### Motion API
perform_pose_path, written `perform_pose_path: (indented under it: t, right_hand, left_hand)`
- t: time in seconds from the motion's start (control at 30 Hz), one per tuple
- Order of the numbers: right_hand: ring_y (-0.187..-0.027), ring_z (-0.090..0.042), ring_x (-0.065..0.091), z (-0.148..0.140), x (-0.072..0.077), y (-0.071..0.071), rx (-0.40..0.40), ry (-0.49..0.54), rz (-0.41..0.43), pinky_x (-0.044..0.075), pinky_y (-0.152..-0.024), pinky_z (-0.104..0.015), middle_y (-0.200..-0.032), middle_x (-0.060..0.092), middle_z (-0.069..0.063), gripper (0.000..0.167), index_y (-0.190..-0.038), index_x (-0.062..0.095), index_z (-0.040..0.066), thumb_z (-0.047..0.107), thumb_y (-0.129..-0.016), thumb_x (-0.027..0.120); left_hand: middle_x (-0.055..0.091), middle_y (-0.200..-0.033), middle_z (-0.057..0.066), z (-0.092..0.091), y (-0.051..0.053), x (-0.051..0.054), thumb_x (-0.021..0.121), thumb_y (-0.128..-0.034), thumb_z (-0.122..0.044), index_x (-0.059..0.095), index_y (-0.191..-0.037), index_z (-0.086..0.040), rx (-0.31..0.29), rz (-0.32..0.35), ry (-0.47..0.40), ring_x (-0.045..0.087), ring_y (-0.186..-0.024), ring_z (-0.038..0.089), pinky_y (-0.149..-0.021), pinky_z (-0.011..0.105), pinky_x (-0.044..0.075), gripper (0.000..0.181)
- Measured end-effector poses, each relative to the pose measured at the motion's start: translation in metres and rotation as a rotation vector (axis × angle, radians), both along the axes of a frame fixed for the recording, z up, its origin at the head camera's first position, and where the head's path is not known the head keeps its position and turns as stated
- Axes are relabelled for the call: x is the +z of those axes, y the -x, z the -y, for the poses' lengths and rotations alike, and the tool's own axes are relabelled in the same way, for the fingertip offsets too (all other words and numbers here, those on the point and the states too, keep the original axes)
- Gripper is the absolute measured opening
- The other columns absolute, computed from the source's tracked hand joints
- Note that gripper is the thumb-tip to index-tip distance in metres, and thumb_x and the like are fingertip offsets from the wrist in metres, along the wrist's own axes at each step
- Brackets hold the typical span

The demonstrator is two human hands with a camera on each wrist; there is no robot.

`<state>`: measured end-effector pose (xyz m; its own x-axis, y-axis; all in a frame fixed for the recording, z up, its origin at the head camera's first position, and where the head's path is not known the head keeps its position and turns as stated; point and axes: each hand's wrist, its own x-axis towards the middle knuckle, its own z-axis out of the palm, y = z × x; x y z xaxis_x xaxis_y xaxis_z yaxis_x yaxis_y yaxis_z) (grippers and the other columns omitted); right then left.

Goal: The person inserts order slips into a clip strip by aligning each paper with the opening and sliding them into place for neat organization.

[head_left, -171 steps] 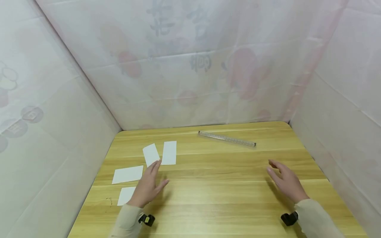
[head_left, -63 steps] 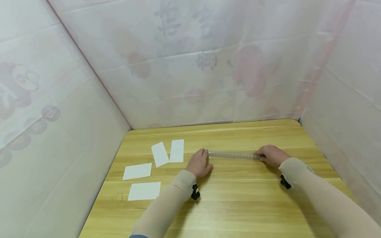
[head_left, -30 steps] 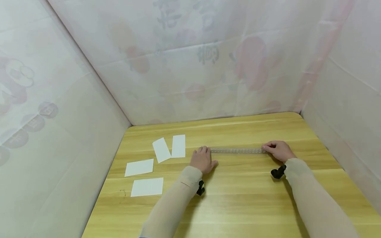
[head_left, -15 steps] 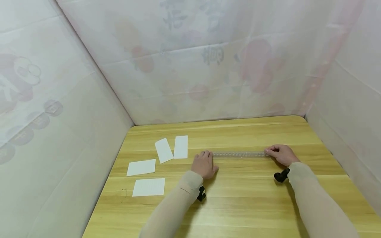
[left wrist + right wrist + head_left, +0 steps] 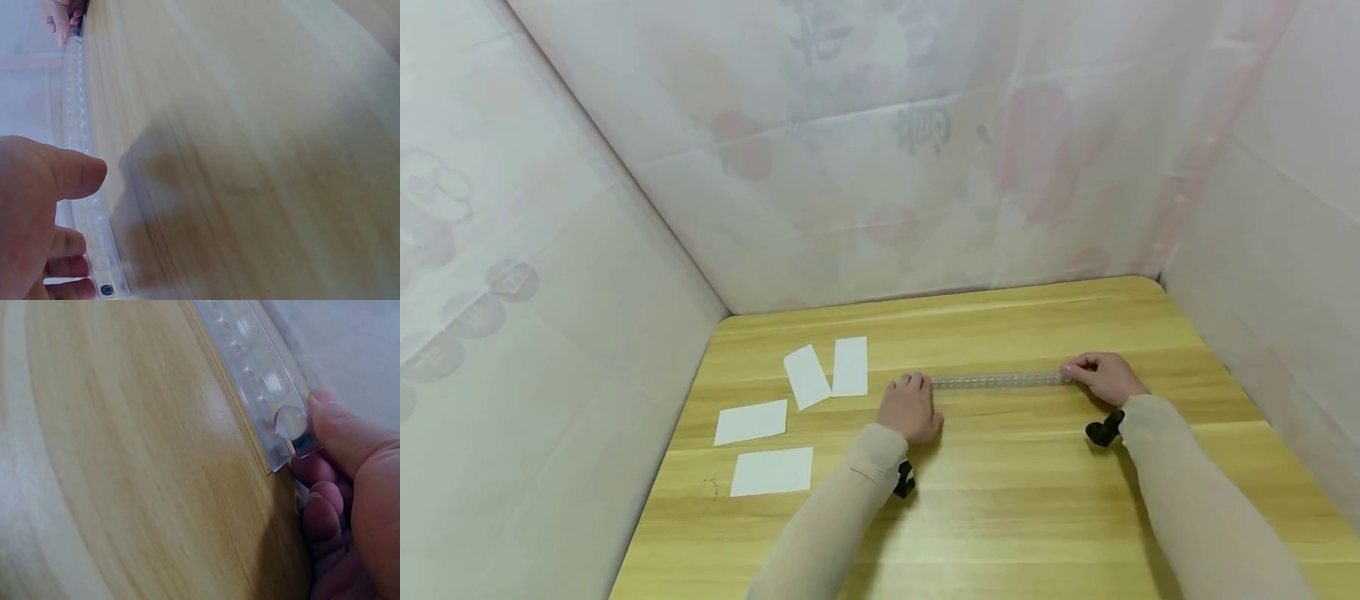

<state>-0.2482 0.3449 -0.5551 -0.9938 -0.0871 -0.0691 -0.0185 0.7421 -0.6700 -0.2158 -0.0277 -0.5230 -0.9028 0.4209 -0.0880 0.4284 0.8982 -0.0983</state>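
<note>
Our left arm (image 5: 831,525) and right arm (image 5: 1206,500) stretch forward; we've got the left grip (image 5: 910,410) back uppermost, its thumb (image 5: 78,175) spread from the fingers (image 5: 67,267), while our right grip (image 5: 1107,380) pinches, right thumb (image 5: 347,430) on top, fingers curled below!

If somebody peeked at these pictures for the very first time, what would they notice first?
Probably the long clear strip, stretching between the left hand at one end and the right hand pinching the other. Next might come the four white cards, lying on the table to the left of the hands. Then maybe the pale wall with faded pink patches, behind the table.
</note>
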Motion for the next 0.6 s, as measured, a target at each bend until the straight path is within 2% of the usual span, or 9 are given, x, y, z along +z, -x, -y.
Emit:
perform_pose_path:
  t: [0.3,0.47,0.6]
  right_hand:
    - [-0.092,-0.030,0.058,0.007,0.005,0.002,0.015,-0.001,-0.009,0.045,-0.079,-0.047,-0.104,0.065,-0.017,0.041,-0.104,0.069,0.004,0.042,-0.097,0.054]
    - [-0.082,-0.022,0.057,0.004,0.003,-0.003,0.069,-0.031,0.001,0.045,-0.073,-0.040,-0.096,0.065,-0.009,0.035,-0.094,0.070,0.010,0.042,-0.096,0.056]
    - [-0.078,-0.019,0.056,0.004,0.003,-0.009,0.093,-0.051,0.019,0.044,-0.071,-0.037,-0.092,0.064,-0.004,0.034,-0.095,0.069,0.012,0.043,-0.095,0.057]
  left_hand:
    - [0.048,-0.134,0.004,0.003,-0.001,0.007,0.047,-0.0931,-0.056,0.039,-0.145,-0.009,-0.005,-0.002,0.022,0.044,-0.126,0.022,-0.103,0.043,0.037,0.071]
    - [0.048,-0.136,0.004,0.006,-0.009,0.006,0.048,-0.0921,-0.060,0.040,-0.144,-0.009,-0.008,0.017,0.000,0.044,-0.127,0.022,-0.105,0.045,0.034,0.073]
    - [0.048,-0.137,0.005,0.012,-0.016,0.002,0.048,-0.0919,-0.060,0.041,-0.143,-0.010,-0.011,0.041,-0.050,0.043,-0.128,0.023,-0.107,0.045,0.033,0.072]
